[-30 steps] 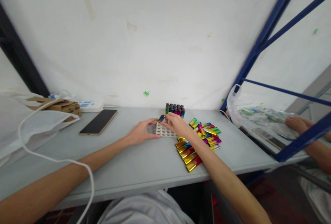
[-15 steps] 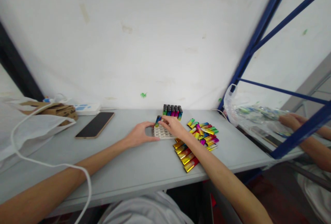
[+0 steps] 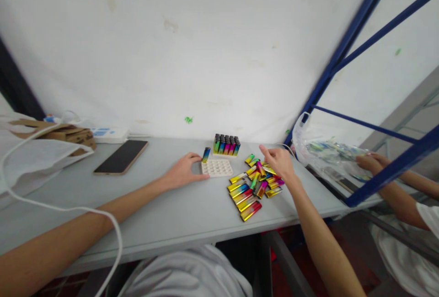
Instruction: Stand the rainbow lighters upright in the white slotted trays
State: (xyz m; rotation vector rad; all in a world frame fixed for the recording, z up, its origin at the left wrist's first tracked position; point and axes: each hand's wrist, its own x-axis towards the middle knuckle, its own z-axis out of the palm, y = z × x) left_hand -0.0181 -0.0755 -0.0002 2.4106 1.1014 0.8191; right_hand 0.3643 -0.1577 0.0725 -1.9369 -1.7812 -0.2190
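A white tray (image 3: 219, 168) with rows of holes lies on the table, and one blue and yellow lighter (image 3: 206, 154) stands in its back left corner, leaning slightly. My left hand (image 3: 187, 170) holds the tray's left side, thumb at the front corner and fingers by the lighter. My right hand (image 3: 278, 162) is over the far right part of a pile of shiny multicoloured lighters (image 3: 261, 189). Its thumb sticks out, apart from the fingers; no lighter shows in it. Behind the tray, a second block of upright lighters (image 3: 227, 145) with black tops stands in rows.
A phone (image 3: 121, 157) lies at left, near a white box (image 3: 109, 135) and a bag with brown cardboard (image 3: 73, 141). A white cable (image 3: 68, 208) crosses my left arm. The blue frame (image 3: 322, 89) rises at right; beyond it, another person's hands (image 3: 370, 163) handle plastic-wrapped items.
My right hand has left the lighter at the tray's back left corner and moved right to the pile. My left hand stays at the tray. The view has shifted slightly.
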